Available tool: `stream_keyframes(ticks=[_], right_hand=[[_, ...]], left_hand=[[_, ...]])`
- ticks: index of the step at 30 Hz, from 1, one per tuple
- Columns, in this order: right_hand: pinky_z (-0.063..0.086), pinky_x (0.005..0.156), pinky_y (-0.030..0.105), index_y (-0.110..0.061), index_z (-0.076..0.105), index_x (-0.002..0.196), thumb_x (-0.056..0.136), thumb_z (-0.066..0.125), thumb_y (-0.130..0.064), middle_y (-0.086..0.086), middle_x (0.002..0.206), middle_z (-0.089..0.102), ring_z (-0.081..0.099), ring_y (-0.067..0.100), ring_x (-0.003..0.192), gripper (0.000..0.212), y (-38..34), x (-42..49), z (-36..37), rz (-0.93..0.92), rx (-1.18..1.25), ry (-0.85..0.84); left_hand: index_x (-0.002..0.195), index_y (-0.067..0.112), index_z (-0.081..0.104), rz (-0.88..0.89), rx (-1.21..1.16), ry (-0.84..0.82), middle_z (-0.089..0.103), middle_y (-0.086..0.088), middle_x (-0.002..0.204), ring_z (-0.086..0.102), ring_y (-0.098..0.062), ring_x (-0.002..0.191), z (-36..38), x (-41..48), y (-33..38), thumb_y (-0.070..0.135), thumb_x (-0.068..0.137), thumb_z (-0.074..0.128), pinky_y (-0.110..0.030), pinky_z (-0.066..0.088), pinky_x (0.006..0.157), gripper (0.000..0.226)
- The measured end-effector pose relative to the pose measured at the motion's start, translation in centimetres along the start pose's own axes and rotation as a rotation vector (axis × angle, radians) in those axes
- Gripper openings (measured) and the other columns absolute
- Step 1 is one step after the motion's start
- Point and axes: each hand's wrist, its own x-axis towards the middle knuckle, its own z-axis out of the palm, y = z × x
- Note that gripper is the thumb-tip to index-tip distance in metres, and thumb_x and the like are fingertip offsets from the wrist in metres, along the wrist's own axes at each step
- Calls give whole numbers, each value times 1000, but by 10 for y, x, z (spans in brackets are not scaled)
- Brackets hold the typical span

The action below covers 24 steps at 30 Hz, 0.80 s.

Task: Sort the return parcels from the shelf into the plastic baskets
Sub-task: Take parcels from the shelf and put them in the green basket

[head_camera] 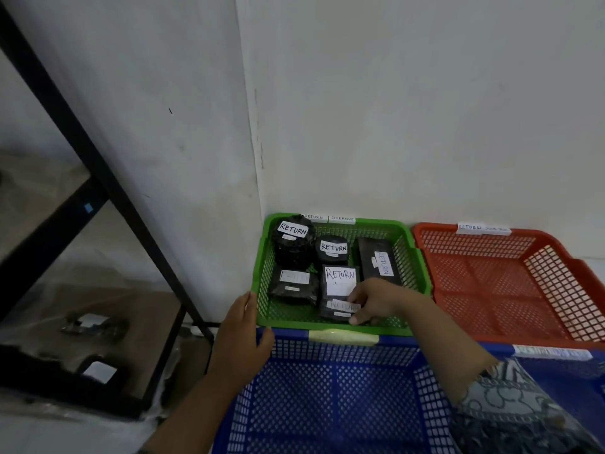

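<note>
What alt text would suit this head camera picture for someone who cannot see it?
A person's right hand holds a black parcel inside a green basket of parcels labelled RETURN, while the left hand rests on the basket's corner. A red basket and a blue basket beside it show no parcels.

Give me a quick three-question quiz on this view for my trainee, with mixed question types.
1. True or false: the left hand touches the green basket at its near-left corner.
2. The right hand pinches the front parcel inside which basket? A blue, B green, C red.
3. Which word is handwritten on the white labels of the black parcels?
Key: 1 true; 2 B; 3 RETURN.
</note>
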Motion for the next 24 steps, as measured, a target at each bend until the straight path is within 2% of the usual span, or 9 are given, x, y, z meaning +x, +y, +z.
stream_keyframes(ticks=[3,6,7,11,14,18,22,24], right_hand=[[56,74,28,-4,58,124,76,80,-17,5,108,59,61,17,72,55,5,0,4,29,100,18],[51,60,20,-3,61,118,74,80,-9,5,105,58,59,14,72,48,7,-1,8,50,197,49],[50,60,19,-3,62,116,74,80,-5,7,104,59,58,15,74,46,8,0,9,55,218,60],[50,85,26,-6,67,112,72,76,2,9,116,62,57,20,101,42,10,7,17,88,193,169],[50,90,28,-12,66,113,73,75,1,7,121,60,56,21,109,43,12,12,27,76,158,233],[54,82,34,-24,58,95,73,72,0,7,115,60,59,22,99,36,16,14,34,5,73,320],[41,69,26,-24,50,81,75,71,-5,7,108,58,56,22,93,29,19,14,36,-8,-138,398],[41,66,26,-22,48,73,76,69,-6,8,103,62,55,21,88,27,19,15,36,-8,-192,394]], left_hand=[[149,9,13,1,11,-7,15,-5,156,17,-16,141,1,0,-1,45,83,32,-22,12,111,78],[149,9,13,-2,24,-4,18,-6,155,20,-17,141,2,0,-3,48,83,31,-26,17,112,79],[149,9,14,-2,28,-3,18,-6,155,20,-18,140,2,0,-3,49,82,30,-26,16,112,80],[149,9,12,-7,44,-5,15,-7,156,17,-18,142,1,0,0,46,83,31,-25,12,111,79],[150,9,11,-4,46,-7,14,-7,156,16,-18,142,0,-1,1,44,87,35,-24,11,111,76],[149,9,11,-11,49,-14,14,-6,156,16,-18,142,0,-2,2,45,83,31,-24,11,111,78],[149,9,12,-11,54,-12,15,-6,156,17,-18,142,0,-2,2,45,83,31,-25,12,111,78],[149,9,12,-9,55,-10,15,-6,156,17,-18,142,0,-2,2,45,83,31,-25,12,111,78]])
